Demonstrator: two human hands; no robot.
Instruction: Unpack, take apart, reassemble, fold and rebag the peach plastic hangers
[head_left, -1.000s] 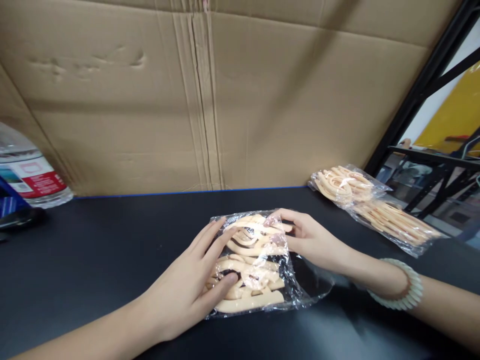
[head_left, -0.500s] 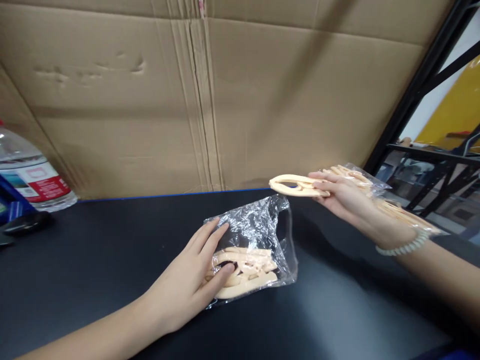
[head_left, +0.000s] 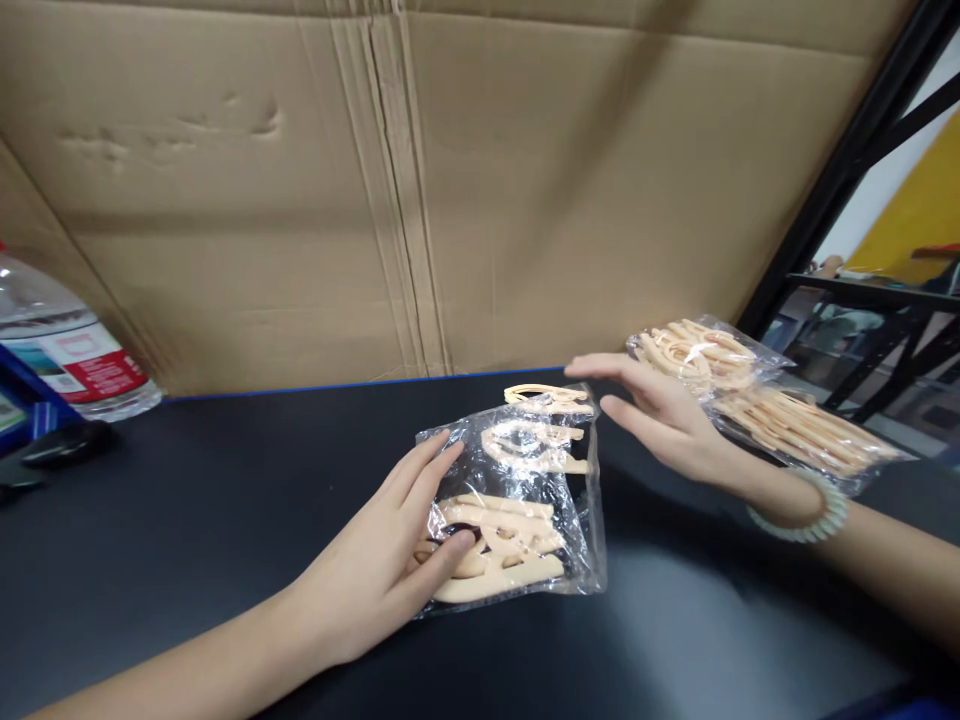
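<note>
On the black table (head_left: 225, 520), the crinkly, shiny bag (head_left: 480, 478) was touched by the wide-spread left hand (head_left: 375, 560). Beside it, the right hand (head_left: 671, 420) was held wide. Curvy tan pieces (head_left: 517, 577) inside were partly hidden.

We get moderate indoor light, seemingly from overhead. Cardboard (head_left: 540, 190) mostly evenly lit, with a soft diagonal shadow band upper right and a fainter horizontal one at left. Table (head_left: 225, 500) goes near-black at left; we see a pale, hazy sheen lower right, and a dark, soft-edged shadow below the right hand (head_left: 667, 415). Hard white glare on the bag (head_left: 517, 480) washes out some detail; smaller glints on the far bags (head_left: 694, 355). Left hand (head_left: 382, 560) reads clear enough, right a touch soft. Wide-angle stretch: bottle (head_left: 75, 350) leans, rack (head_left: 839, 170) slants. We find the background past the rack blurry.
</note>
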